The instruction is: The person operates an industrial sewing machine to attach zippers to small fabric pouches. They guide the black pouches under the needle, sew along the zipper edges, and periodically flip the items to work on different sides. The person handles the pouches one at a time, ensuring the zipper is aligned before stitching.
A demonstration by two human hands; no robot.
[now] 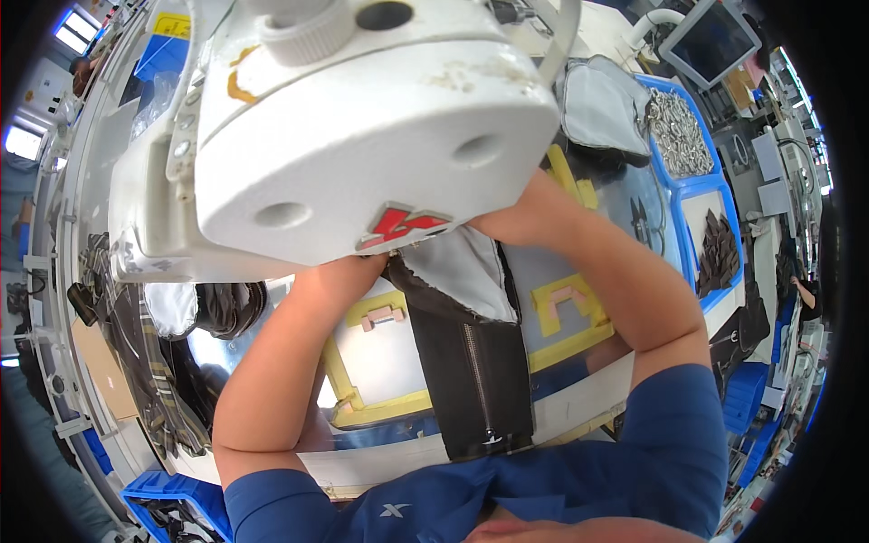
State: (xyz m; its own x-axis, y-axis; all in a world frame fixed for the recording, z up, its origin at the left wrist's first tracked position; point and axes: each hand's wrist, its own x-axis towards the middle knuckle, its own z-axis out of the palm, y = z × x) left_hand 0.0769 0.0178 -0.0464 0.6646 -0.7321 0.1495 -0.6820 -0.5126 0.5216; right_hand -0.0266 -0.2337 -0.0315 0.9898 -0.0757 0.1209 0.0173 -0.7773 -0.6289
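Note:
A bulky white sewing machine head (362, 172) with a red emblem fills the upper middle and hides my fingers. My left hand (353, 274) reaches under its lower edge from the left, at the edge of a dark brown bag piece (434, 290) with pale grey lining (466, 271). From the right, my right hand (509, 220) reaches under the machine beside that lining. What each hand grips cannot be made out. A brown strip with a metal zipper (477, 380) hangs from the work toward me, over the table's near edge.
Yellow tape (385, 412) and pinkish blocks (383, 318) mark the metal bed. Lined pieces (231, 309) lie left, another (602, 109) far right. Snips (641, 222) lie beside blue trays holding metal hardware (677, 136) and brown leaf-shaped pieces (718, 253). A blue bin (172, 493) stands lower left.

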